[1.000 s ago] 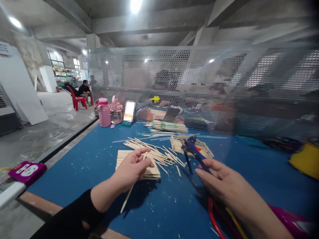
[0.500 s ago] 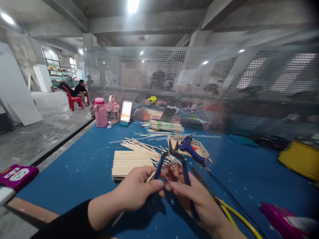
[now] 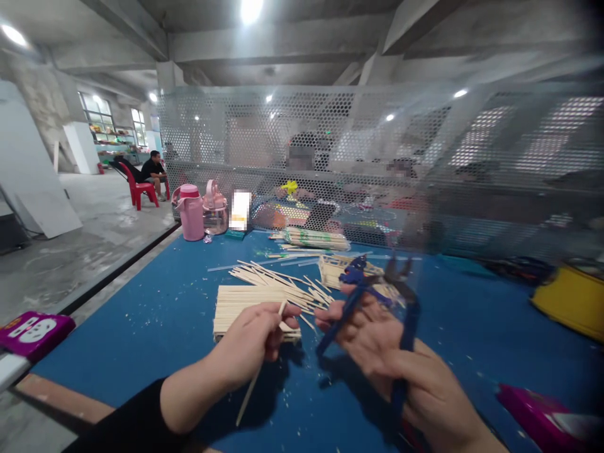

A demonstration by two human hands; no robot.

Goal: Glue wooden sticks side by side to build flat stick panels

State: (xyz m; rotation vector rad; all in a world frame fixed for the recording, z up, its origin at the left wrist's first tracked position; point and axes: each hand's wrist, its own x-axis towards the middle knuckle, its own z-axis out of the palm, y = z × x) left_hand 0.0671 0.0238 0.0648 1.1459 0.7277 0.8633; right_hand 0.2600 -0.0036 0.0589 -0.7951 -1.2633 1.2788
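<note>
A thin wooden stick (image 3: pixel 248 397) slants down through my left hand (image 3: pixel 252 336), its upper tip poking out between thumb and fingers. Just behind that hand lies a flat block of wooden sticks (image 3: pixel 250 296), laid side by side. My right hand (image 3: pixel 387 358) carries blue-handled cutting pliers (image 3: pixel 406 314), handles spread, jaws pointing up and slightly blurred. Beyond the pliers a blue glue gun (image 3: pixel 353 270) rests against a small wooden stick frame (image 3: pixel 328 272), partly covered. Loose sticks (image 3: pixel 268 278) are scattered between the block and the frame.
A bagged stick bundle (image 3: pixel 316 238) lies before the perforated metal screen (image 3: pixel 264 138). Two pink jugs, one a pink thermos (image 3: pixel 190 214), stand at back left. Purple power strips (image 3: pixel 38 333) flank the blue table (image 3: pixel 155 321); a yellow object (image 3: pixel 570 299) sits right. Someone sits on a red chair (image 3: pixel 140 189).
The pliers came into my right hand, first close to my left hand, then away to the right. The glue gun, earlier at my right hand, now lies on the table. My left hand keeps the stick.
</note>
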